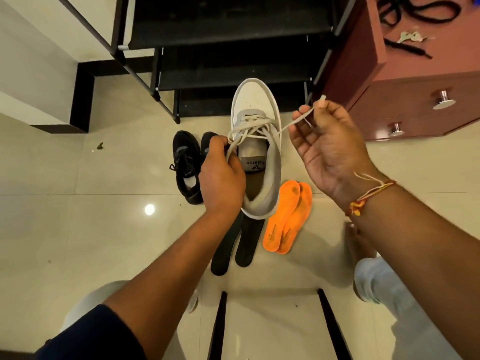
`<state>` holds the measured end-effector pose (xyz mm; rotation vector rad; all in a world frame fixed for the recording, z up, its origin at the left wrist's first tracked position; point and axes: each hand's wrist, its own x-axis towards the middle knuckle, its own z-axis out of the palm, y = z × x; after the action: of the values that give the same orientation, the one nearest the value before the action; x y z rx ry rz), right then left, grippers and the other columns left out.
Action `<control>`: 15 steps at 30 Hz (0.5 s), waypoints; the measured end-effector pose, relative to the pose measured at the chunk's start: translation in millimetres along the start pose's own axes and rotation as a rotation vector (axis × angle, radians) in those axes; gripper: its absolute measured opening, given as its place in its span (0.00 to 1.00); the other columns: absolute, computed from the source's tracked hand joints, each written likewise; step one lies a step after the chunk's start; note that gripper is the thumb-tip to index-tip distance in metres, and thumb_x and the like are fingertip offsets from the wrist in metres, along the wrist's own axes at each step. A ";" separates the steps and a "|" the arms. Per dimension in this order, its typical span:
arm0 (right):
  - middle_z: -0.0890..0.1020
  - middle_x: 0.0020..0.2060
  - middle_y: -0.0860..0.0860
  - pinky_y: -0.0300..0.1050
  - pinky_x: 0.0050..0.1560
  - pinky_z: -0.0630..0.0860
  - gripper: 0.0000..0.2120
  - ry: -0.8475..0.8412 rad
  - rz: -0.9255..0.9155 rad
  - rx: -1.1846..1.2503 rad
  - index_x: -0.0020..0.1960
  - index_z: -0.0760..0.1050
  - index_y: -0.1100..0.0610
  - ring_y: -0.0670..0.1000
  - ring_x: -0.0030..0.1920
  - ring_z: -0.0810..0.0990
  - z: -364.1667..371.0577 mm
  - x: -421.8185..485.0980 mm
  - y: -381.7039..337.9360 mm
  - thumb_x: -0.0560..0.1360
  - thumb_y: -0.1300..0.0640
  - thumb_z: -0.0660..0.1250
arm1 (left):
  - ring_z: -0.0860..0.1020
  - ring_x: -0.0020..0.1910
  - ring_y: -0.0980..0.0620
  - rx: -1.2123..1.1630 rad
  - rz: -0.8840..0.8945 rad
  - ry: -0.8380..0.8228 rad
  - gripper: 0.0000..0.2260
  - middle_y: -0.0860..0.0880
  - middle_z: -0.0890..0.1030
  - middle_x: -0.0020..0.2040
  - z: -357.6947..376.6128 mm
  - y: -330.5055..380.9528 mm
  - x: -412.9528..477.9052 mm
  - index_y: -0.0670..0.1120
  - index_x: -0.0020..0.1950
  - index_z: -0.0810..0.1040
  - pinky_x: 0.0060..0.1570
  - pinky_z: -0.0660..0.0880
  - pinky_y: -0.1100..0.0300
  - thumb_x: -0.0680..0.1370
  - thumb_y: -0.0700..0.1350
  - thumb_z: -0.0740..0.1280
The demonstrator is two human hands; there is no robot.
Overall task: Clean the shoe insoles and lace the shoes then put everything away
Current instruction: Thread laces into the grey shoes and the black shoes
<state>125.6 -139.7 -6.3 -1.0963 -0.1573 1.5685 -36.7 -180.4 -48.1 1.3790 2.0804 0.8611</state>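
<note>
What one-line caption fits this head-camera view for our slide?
Left hand holds a white shoe while the right hand pulls its lace; insoles lie on the floor.

Tight floor around the white shoe (255, 141)

We see black shoes (187, 165) left of it, insoles (287, 216) behind, shoe rack (228, 81) ahead; bare tiles (78, 229) far left.

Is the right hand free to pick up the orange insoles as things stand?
Probably not yet: the right hand pinches the lace. The orange insoles lie uncovered on the floor below it.
</note>
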 end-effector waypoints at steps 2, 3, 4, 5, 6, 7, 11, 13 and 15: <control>0.83 0.44 0.51 0.46 0.53 0.80 0.05 -0.013 -0.038 -0.185 0.50 0.74 0.54 0.48 0.46 0.82 -4.2 1.1 10.8 0.83 0.54 0.63 | 0.78 0.43 0.54 -0.024 -0.007 0.002 0.06 0.55 0.77 0.46 1.5 4.9 -0.7 0.49 0.60 0.72 0.45 0.77 0.59 0.83 0.42 0.63; 0.83 0.45 0.50 0.47 0.55 0.79 0.07 -0.032 -0.055 -0.356 0.51 0.75 0.53 0.48 0.47 0.82 -7.7 1.7 18.7 0.82 0.50 0.63 | 0.78 0.44 0.54 -0.037 -0.009 0.001 0.07 0.55 0.77 0.46 1.8 7.2 -1.2 0.50 0.60 0.71 0.45 0.77 0.58 0.83 0.42 0.63; 0.83 0.46 0.49 0.48 0.58 0.79 0.11 -0.066 -0.071 -0.537 0.52 0.76 0.54 0.47 0.49 0.82 -11.5 1.5 27.3 0.81 0.46 0.65 | 0.79 0.45 0.54 -0.049 -0.010 -0.004 0.07 0.55 0.77 0.47 2.1 9.2 -1.3 0.52 0.59 0.70 0.45 0.77 0.58 0.83 0.42 0.63; 0.84 0.50 0.48 0.50 0.59 0.79 0.15 -0.116 -0.097 -0.706 0.55 0.77 0.53 0.47 0.52 0.83 -15.2 0.9 36.2 0.78 0.43 0.67 | 0.79 0.46 0.55 -0.061 -0.010 -0.013 0.08 0.55 0.78 0.48 2.2 10.8 -1.2 0.55 0.58 0.69 0.45 0.76 0.60 0.83 0.43 0.62; 0.84 0.53 0.46 0.50 0.60 0.79 0.18 -0.168 -0.142 -0.849 0.60 0.77 0.51 0.47 0.55 0.82 -18.8 0.5 44.5 0.75 0.42 0.70 | 0.79 0.46 0.57 -0.068 -0.011 -0.029 0.09 0.56 0.78 0.49 2.5 11.8 -1.3 0.57 0.56 0.68 0.44 0.75 0.63 0.83 0.43 0.62; 0.83 0.56 0.45 0.49 0.60 0.78 0.21 -0.198 -0.197 -0.963 0.64 0.76 0.49 0.46 0.58 0.81 -22.2 0.7 50.6 0.73 0.45 0.73 | 0.78 0.46 0.59 -0.073 -0.016 -0.052 0.10 0.57 0.78 0.50 2.8 12.5 -1.5 0.59 0.55 0.66 0.42 0.73 0.66 0.83 0.43 0.62; 0.83 0.56 0.46 0.47 0.61 0.77 0.23 -0.073 -0.369 -1.155 0.67 0.77 0.48 0.50 0.58 0.80 -30.4 3.6 54.0 0.74 0.64 0.68 | 0.80 0.51 0.58 -0.093 -0.002 -0.164 0.08 0.59 0.79 0.54 4.3 9.9 -2.0 0.57 0.58 0.69 0.45 0.76 0.65 0.82 0.50 0.66; 0.84 0.57 0.47 0.46 0.62 0.77 0.25 -0.052 -0.398 -1.172 0.68 0.77 0.49 0.49 0.58 0.80 -31.5 3.3 51.5 0.74 0.67 0.64 | 0.80 0.51 0.58 -0.110 0.004 -0.211 0.10 0.59 0.80 0.53 7.0 8.3 -2.2 0.54 0.58 0.72 0.48 0.79 0.59 0.80 0.55 0.67; 0.84 0.58 0.47 0.42 0.63 0.76 0.26 -0.029 -0.414 -1.179 0.68 0.77 0.49 0.49 0.59 0.80 -31.9 4.4 48.6 0.75 0.68 0.63 | 0.81 0.50 0.55 -0.197 -0.046 -0.212 0.09 0.56 0.82 0.49 7.9 7.6 -0.1 0.52 0.55 0.75 0.51 0.81 0.51 0.81 0.56 0.67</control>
<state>114.1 -166.6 -56.8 -1.7565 -1.3621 1.0456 -26.4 -176.4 -47.9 1.2551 1.8091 0.8376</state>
